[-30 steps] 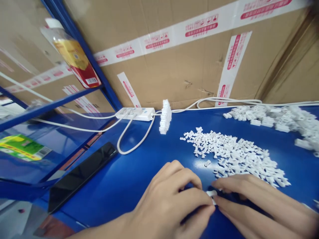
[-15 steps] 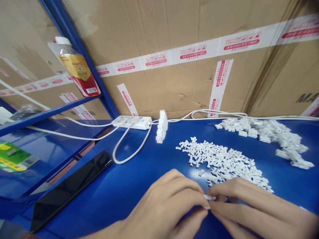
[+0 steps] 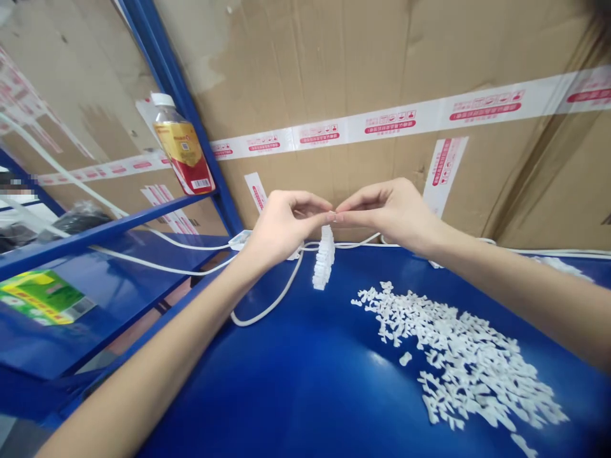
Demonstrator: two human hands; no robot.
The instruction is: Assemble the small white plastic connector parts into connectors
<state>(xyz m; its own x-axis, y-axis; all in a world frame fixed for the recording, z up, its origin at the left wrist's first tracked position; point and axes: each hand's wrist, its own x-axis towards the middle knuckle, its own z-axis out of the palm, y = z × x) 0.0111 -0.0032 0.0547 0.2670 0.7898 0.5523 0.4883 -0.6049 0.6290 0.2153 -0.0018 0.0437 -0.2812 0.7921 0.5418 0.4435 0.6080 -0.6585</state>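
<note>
My left hand (image 3: 284, 222) and my right hand (image 3: 386, 213) are raised and meet fingertip to fingertip. A tiny white plastic piece (image 3: 333, 217) is pinched between them, partly hidden by my fingers. Just below stands an upright stack of interlocked white plastic pieces (image 3: 324, 257), not touched by either hand. A loose pile of small white plastic pieces (image 3: 453, 356) lies on the blue table (image 3: 296, 394) to the right, with one stray piece (image 3: 405, 358) at its edge.
A white power strip (image 3: 238, 240) is mostly hidden behind my left hand, and its white cable (image 3: 267, 312) loops over the table. Cardboard boxes with printed tape (image 3: 382, 124) form the back. A blue shelf rail (image 3: 114, 232) holds a plastic bottle (image 3: 184, 152) at left.
Both hands have risen from the table front to above the white stack, carrying the small piece between them. The camera view has tilted, and my right forearm now covers most of the far-right parts.
</note>
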